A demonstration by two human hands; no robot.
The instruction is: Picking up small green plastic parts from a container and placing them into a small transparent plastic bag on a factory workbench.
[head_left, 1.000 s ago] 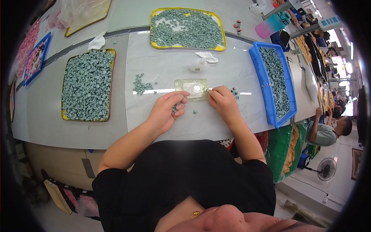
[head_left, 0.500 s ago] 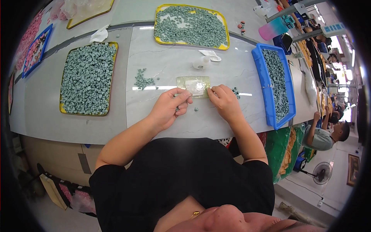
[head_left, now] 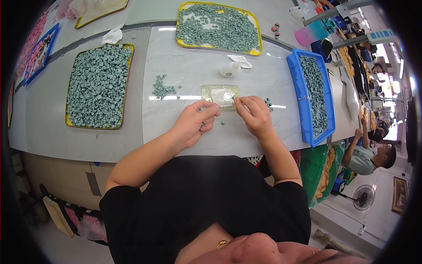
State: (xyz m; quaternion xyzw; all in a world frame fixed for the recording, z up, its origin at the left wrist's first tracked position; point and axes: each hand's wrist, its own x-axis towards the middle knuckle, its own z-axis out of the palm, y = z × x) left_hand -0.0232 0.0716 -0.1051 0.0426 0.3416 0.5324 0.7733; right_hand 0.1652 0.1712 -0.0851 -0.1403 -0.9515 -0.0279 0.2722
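Observation:
In front of me on the grey table lies a flat yellow-green sheet with a white patch at its middle. My left hand is at the sheet's near left corner, thumb and forefinger pinched and the other fingers curled. A bit of green shows by its fingers, but what they grip is hidden. At the sheet's right edge, my right hand is closed in a pinch, and anything between its fingertips is too small to name. One small green piece lies between my hands. Several more green pieces are scattered to the left.
Yellow-rimmed trays of green pieces stand at left and at the back. A blue bin of such pieces is at right. Beyond the sheet are a small white bottle and a white cloth. Other people work farther right.
My right hand's fingertips have shifted slightly left and up at the sheet's edge. My left hand stays nearly in place, still pinched. The whole view has shifted a little.

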